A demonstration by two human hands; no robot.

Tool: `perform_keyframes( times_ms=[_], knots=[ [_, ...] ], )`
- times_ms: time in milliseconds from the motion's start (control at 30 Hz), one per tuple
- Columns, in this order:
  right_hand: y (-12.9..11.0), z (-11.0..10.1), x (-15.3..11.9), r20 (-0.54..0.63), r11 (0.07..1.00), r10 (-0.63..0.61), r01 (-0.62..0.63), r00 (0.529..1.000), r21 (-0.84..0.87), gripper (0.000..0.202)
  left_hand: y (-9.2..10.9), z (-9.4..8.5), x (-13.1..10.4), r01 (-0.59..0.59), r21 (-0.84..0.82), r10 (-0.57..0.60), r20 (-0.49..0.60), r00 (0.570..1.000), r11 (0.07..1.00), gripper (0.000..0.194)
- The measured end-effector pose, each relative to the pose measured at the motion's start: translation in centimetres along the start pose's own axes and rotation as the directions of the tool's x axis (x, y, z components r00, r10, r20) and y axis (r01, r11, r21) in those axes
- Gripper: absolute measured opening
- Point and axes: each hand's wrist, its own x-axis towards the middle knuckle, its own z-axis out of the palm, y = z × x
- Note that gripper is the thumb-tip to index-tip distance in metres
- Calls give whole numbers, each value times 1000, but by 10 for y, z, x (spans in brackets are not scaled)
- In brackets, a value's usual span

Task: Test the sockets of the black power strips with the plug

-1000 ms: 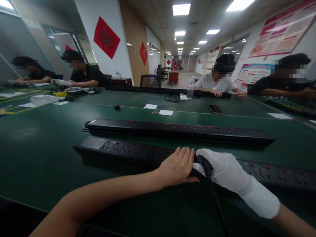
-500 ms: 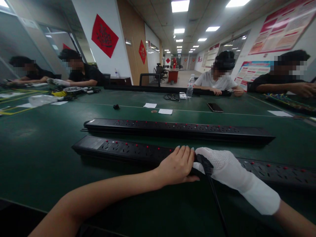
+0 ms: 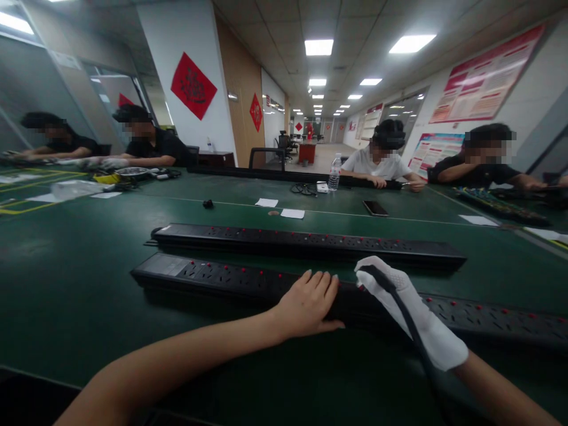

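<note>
The bare left hand point(image 3: 306, 305) lies over the front power strip point(image 3: 239, 278), its fingers bent across the top and the thumb low against the near side, so it has a firm hold there; the gloved right hand point(image 3: 402, 279) is just above the same strip, its fingers closed on the thick end of a black cord point(image 3: 416, 337); that end is mostly hidden by the glove, and I cannot tell whether it touches the strip. The cord droops over the wrist toward the near edge of the table point(image 3: 89, 302); the front strip lies along that edge, well in from it, its red-dotted sockets facing up. Just behind it, roughly parallel, lies the rear power strip point(image 3: 293, 241); farther back are a sheet of paper point(image 3: 293, 213), a phone point(image 3: 375, 208) and a water bottle point(image 3: 334, 176), with a person in a white shirt point(image 3: 373, 165) seated at the far edge.
</note>
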Motion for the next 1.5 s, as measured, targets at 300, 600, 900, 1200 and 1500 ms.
perform_keyframes(
  times_ms=[300,600,900,1200,1500],
  knots=[
    [-11,7,8,59,989,96,-102,994,106,29,-21,-7,-37,177,-28,-177,14,984,984,68],
    [-27,37,27,159,941,-168,206,973,-269,20,-21,-2,-42,189,-82,-189,7,982,979,66],
    [-28,36,19,225,715,-392,450,892,-536,23,-23,-2,-46,169,-97,-166,35,985,981,66],
    [-27,37,17,178,696,-428,449,886,-561,23,-24,-9,-48,113,-85,-109,50,993,990,57],
    [-22,33,22,244,922,-171,242,955,-303,18,-26,-9,-48,95,-81,-91,53,994,992,59]
  ],
)
